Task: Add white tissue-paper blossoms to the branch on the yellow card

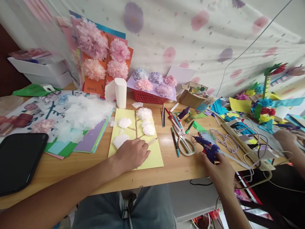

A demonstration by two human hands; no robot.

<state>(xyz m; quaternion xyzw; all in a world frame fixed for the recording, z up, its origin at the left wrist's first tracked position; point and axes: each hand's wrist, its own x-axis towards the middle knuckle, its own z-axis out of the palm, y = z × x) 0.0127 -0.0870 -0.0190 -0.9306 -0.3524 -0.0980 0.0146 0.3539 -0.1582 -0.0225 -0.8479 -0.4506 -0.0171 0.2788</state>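
Observation:
My left hand (132, 155) rests on a yellow card (152, 157) on the wooden table, its fingers curled and pressing near a thin brown stick (152, 142) glued as a branch. White tissue flowers (145, 118) sit on the card along a brown stem. Off to the right, near the table's front edge, my right hand (220, 170) grips a blue glue gun (206, 147) whose nozzle points left. Its white cord runs off to the right.
Scissors (185, 143) and several pens (175, 125) lie between the card and the glue gun. A black tablet (19, 160) lies front left beside coloured paper (78, 140). A red basket (149, 97), a white roll (120, 92) and pink flower boards stand behind. Another person's hand (284, 137) is at far right.

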